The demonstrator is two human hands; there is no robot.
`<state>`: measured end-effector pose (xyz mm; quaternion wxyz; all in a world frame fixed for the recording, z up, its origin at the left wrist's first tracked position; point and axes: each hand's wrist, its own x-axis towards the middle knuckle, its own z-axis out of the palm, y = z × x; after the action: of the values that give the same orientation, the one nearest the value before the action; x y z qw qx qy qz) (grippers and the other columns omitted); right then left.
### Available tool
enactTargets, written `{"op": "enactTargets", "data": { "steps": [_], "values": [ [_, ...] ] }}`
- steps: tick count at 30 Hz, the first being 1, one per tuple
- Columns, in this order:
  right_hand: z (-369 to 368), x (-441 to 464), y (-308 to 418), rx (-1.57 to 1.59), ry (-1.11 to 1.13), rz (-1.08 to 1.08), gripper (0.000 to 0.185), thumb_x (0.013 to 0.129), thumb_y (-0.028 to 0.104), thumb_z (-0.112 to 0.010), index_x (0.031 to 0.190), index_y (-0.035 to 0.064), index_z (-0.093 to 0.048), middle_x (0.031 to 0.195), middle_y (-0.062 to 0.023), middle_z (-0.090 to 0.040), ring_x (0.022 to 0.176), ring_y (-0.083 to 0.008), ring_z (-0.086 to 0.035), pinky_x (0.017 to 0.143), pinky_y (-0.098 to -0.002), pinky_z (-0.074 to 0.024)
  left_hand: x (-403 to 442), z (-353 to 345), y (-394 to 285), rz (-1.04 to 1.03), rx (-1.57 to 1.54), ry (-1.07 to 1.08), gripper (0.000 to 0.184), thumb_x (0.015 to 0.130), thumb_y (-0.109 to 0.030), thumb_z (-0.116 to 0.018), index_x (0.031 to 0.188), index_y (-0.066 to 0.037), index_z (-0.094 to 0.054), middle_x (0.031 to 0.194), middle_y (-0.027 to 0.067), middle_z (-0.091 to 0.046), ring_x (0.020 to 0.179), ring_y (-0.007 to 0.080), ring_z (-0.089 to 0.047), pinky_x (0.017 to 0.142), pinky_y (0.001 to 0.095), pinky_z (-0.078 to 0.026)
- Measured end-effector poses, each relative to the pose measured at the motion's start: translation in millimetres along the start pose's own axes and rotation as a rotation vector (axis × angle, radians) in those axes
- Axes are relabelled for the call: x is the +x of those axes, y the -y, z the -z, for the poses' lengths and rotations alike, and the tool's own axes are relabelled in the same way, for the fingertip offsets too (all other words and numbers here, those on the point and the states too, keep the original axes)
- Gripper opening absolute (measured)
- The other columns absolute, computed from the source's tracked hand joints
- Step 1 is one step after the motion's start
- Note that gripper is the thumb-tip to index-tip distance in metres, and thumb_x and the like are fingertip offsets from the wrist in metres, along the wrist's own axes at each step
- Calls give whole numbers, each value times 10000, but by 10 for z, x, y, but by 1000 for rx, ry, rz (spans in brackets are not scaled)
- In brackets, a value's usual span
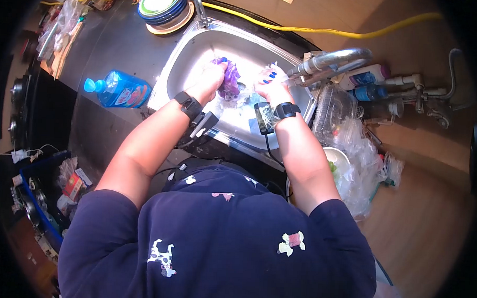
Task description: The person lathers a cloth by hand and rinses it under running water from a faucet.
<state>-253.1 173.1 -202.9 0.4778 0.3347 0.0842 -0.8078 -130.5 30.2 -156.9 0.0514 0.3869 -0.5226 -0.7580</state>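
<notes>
Over a bright steel sink (199, 55) set into a dark, smooth desk (111, 44), a person's two bare hands work side by side. The left hand (214, 77) has its fingers closed around a crumpled purple cloth (231, 81), soft and gathered into loose folds, which hangs inside the basin. The right hand (272, 83), with blue nails, is near the curved metal tap (331, 58); its fingers are curled inward, but whether they hold anything cannot be told.

The work at the sink seems partway along: the cloth is gripped, not yet wrung flat or put down. Glare hides whether it is clean, and something clear and glinting beside it is too washed out to name.

Left of the sink stands a translucent blue plastic bottle (126, 90), rounded and pale-capped. Behind it, round plates (162, 9) with green, blue and tan rims form a stack. To the right lie a clear, ridged plastic container (332, 107) and thin, wrinkled bags (356, 171).
</notes>
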Motion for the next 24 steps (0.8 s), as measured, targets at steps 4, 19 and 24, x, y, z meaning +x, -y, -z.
{"op": "enactTargets", "data": {
  "steps": [4, 19, 24],
  "values": [
    [-135, 7, -102, -28, -215, 196, 216, 817, 181, -466, 614, 147, -400, 507, 35, -392, 449, -113, -407, 414, -251, -315, 69, 4, 136, -16, -103, 26, 166, 885, -116, -434, 896, -7, -559, 779, 58, -577, 665, 139, -540, 636, 269, -451],
    [112, -433, 36, -193, -22, 93, 259, 881, 176, -370, 978, -37, -480, 979, -173, -526, 936, -300, -498, 819, -436, -431, -86, -467, -32, 112, -235, 247, 336, 948, -280, -320, 924, -37, -551, 816, 59, -594, 746, 154, -556, 731, 280, -450],
    [189, -553, 55, -235, -40, 140, 206, 897, 141, -338, 882, -12, -475, 812, -147, -523, 809, -284, -530, 777, -412, -458, 158, -688, 308, 134, -37, 348, 345, 937, -290, -350, 880, -30, -569, 763, 56, -597, 644, 141, -555, 649, 270, -460]
  ]
}}
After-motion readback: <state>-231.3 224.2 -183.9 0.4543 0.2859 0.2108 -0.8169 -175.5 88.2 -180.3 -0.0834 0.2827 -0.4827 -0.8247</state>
